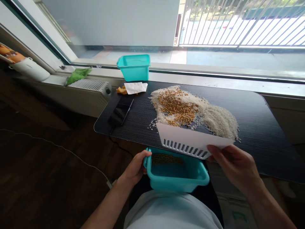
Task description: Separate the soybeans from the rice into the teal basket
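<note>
My left hand (137,165) grips the left rim of a turquoise plastic bin (176,181), held at the table's front edge above my lap. Small brownish-green grains (166,158) lie inside it along the far side. In my right hand (235,163) is a white slotted plastic panel (190,136), pinched at its right end and tilted over the table edge and the bin's far rim. Just beyond the panel spreads a pile of white rice (219,120), with golden-brown round beans (177,106) heaped on its left part.
A second turquoise bin (134,68) stands by the window. On the dark table (257,127) lie a black phone (121,111) with a cable, a white tissue (135,88) and an orange-yellow scrap (121,90). A radiator (88,85) with a green cloth (78,75) is at left.
</note>
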Demonstrator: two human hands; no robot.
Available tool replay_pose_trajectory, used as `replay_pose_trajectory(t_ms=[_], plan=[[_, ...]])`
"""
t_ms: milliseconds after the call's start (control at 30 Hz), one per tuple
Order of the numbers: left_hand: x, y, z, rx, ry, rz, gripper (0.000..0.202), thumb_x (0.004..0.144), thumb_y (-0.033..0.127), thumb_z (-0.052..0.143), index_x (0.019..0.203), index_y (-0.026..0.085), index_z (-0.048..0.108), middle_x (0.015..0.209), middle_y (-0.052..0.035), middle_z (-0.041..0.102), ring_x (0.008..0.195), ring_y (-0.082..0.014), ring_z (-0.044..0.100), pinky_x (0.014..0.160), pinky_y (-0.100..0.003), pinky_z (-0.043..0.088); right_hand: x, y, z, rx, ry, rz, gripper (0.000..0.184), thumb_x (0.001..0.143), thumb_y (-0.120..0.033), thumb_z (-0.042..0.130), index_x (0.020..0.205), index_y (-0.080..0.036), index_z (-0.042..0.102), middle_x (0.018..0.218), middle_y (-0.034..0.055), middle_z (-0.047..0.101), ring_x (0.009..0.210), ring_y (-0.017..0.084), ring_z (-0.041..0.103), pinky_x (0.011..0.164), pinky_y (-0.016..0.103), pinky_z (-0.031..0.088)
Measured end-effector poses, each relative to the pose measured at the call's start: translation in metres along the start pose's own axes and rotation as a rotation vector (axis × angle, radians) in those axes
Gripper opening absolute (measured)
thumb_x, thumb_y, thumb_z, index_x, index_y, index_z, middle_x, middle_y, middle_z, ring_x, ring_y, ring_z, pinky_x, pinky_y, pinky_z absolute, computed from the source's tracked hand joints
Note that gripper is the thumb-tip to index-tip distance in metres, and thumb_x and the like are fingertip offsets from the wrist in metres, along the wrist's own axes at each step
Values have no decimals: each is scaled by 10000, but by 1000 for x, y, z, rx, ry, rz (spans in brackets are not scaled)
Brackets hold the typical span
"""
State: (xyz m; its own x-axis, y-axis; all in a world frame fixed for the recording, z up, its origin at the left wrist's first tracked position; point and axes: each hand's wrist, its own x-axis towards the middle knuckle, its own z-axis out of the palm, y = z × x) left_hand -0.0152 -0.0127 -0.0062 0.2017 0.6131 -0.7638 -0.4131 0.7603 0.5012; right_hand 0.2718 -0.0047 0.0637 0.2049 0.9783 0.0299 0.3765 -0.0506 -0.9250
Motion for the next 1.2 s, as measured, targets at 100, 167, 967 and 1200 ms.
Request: replay_pose_trajectory(t_ms=[100, 167, 967, 1200], plan=[[0, 0, 4, 38, 32, 46, 394, 551, 412, 786, 527, 220, 442, 431, 86, 379, 381, -54, 306, 413, -224, 170, -5, -12, 27, 97, 77, -13, 203, 774, -417, 808, 873, -245, 765, 645, -8, 719, 527, 182, 679, 525, 268, 585], [-1, 0, 5, 43, 43, 55, 391, 545, 416, 779, 526, 221, 441, 431, 84, 379, 381, -55, 314, 416, -222, 172, -2, -18, 51, 172, -25, -87, 164, 788, -390, 773, 837, -235, 749, 664, 2, 724, 520, 177, 674, 496, 265, 573], [14, -18, 41, 93, 3, -47, 342, 483, 407, 724, 476, 236, 428, 399, 75, 389, 345, -60, 320, 390, -231, 148, 16, -3, 50, 115, 230, 31, 313, 709, -481, 760, 804, -182, 763, 603, 32, 723, 512, 220, 694, 475, 312, 566], [21, -35, 66, 123, -67, -89, 328, 505, 396, 725, 484, 232, 442, 397, 65, 400, 353, -69, 329, 398, -241, 182, 12, -26, -29, 92, 404, 183, 295, 550, -452, 819, 734, -229, 761, 641, 28, 748, 538, 227, 711, 528, 343, 610]])
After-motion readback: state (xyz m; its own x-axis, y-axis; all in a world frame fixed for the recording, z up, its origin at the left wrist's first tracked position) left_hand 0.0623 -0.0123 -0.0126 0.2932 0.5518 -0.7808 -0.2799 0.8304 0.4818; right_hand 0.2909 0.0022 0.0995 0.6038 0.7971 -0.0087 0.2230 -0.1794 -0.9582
